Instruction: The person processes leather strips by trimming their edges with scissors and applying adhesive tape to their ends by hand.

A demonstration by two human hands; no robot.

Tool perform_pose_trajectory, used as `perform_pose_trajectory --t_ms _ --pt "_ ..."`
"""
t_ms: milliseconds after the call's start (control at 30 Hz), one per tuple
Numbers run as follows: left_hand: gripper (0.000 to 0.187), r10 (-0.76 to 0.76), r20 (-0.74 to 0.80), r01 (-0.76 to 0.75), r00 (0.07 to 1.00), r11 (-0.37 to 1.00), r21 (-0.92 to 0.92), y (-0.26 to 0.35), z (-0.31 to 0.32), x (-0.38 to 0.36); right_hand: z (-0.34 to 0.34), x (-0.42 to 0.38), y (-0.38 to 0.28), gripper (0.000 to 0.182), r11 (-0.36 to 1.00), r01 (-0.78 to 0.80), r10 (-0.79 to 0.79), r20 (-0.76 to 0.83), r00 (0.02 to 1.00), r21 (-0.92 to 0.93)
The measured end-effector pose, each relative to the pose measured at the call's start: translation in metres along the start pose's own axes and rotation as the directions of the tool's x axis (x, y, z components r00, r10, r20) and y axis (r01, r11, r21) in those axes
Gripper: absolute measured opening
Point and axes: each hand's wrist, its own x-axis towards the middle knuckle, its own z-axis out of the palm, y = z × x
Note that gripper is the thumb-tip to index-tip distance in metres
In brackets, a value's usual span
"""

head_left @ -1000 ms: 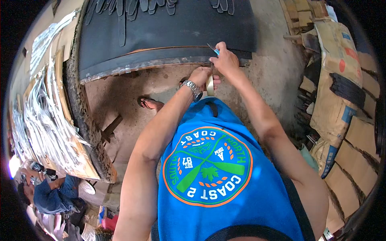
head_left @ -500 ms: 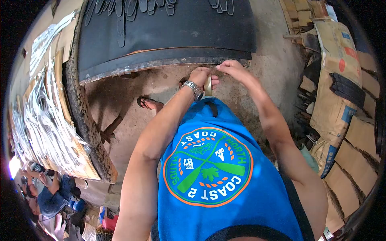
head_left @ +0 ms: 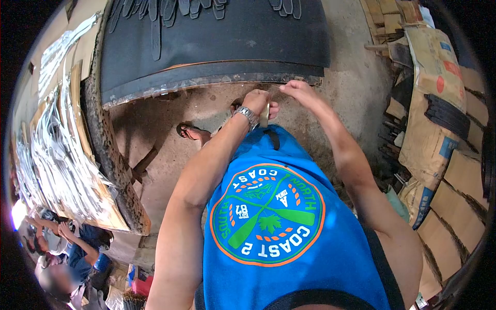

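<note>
My left hand (head_left: 258,100), with a metal-banded watch (head_left: 249,118) on its wrist, is closed around a narrow pale strip (head_left: 265,114). The strip hangs below the fingers, nearly edge-on, close to the blue shirt. To its right, my right hand (head_left: 300,93) has thumb and fingers pinched together near the table's front edge. Whatever lies in that pinch is too small to make out. Just beyond both hands is the dark-topped table (head_left: 222,49), and several black straps (head_left: 155,36) lie along its far side.
On the left, a wooden bench (head_left: 129,206) bears many silvery strips (head_left: 67,139). Another person (head_left: 77,248) is at the lower left. Brown sacks (head_left: 434,77), a black bundle (head_left: 447,114) and stacked cardboard (head_left: 444,222) line the right side. A sandalled foot (head_left: 191,132) rests on the concrete floor.
My right hand has shifted slightly right, away from my left. The pale strip has turned and shows narrower. At lower left, the other person has changed posture.
</note>
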Motion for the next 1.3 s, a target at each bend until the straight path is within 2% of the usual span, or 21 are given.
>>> perform_pose_trajectory --t_ms 100,200,300,400,500,600,800,1100,1200,1300 --pt "0.016 0.010 -0.010 -0.009 1.000 1.000 0.011 0.003 -0.003 -0.008 0.004 -0.011 0.004 0.030 0.998 0.015 -0.015 0.007 1.000 0.063" --pt "0.016 0.010 -0.010 -0.009 1.000 1.000 0.019 0.005 -0.003 -0.010 0.015 -0.015 0.006 0.034 0.987 0.093 -0.079 -0.113 0.990 0.133" --pt "0.016 0.010 0.003 -0.010 1.000 1.000 0.021 0.005 -0.002 -0.011 0.019 -0.010 0.005 0.034 0.969 0.232 -0.213 -0.195 0.957 0.079" --pt "0.015 0.016 0.014 -0.016 1.000 1.000 0.022 0.003 -0.004 -0.010 0.013 -0.017 -0.012 0.032 0.992 0.125 -0.121 -0.112 0.986 0.030" --pt "0.015 0.018 0.018 -0.018 1.000 1.000 0.020 0.002 -0.005 -0.007 0.014 -0.002 -0.005 0.029 0.983 0.186 -0.186 -0.120 0.975 -0.012" --pt "0.014 0.019 0.039 -0.019 0.999 1.000 0.000 -0.002 -0.009 -0.002 0.012 -0.001 -0.016 0.030 0.991 0.130 -0.133 -0.112 0.985 -0.028" --pt "0.013 0.014 -0.004 -0.014 1.000 0.999 0.044 0.000 -0.008 -0.009 0.010 0.021 -0.010 0.027 0.974 0.067 -0.082 -0.058 0.995 -0.216" --pt "0.019 0.003 0.036 -0.003 0.999 1.000 0.015 -0.001 -0.014 -0.007 0.014 0.016 -0.002 0.024 0.967 0.173 -0.206 -0.173 0.963 -0.187" --pt "0.019 0.013 0.040 -0.014 0.999 1.000 0.016 0.001 -0.011 -0.011 0.008 0.008 0.005 0.025 0.977 0.085 -0.106 -0.094 0.990 -0.197" --pt "0.018 0.022 0.042 -0.024 0.999 0.999 0.040 0.006 -0.007 -0.022 0.020 -0.015 0.002 0.029 0.978 -0.030 0.048 -0.085 0.995 0.207"
